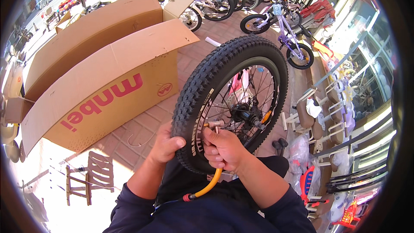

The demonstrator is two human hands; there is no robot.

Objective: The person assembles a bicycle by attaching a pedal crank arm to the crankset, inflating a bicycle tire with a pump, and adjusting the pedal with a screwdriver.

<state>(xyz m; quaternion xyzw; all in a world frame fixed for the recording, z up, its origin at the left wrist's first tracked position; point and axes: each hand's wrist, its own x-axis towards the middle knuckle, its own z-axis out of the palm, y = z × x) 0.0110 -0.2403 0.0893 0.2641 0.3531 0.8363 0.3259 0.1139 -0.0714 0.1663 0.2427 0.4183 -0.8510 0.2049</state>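
A bicycle wheel (184,90) with a black knobbly tyre stands upright before me, tilted so that its spokes and hub (246,114) face right. My left hand (166,144) is closed on the tyre's lower left edge, thumb pressed over the tread. Inside the rim, my right hand (226,150) is wrapped round the end of a yellow air hose (209,184). A small metal fitting (217,123) shows just above its thumb, beside the rim. Whether the fitting sits on the valve is hidden by the fingers. From the right hand, the hose curves down toward my lap.
A long open cardboard box (129,82) stands on the brick paving at left. Behind it are rows of bicycles (215,4), with a small purple bicycle (282,30) to the right. A wooden stool (77,185) is at lower left. Wrapped parts (302,151) lie along the right.
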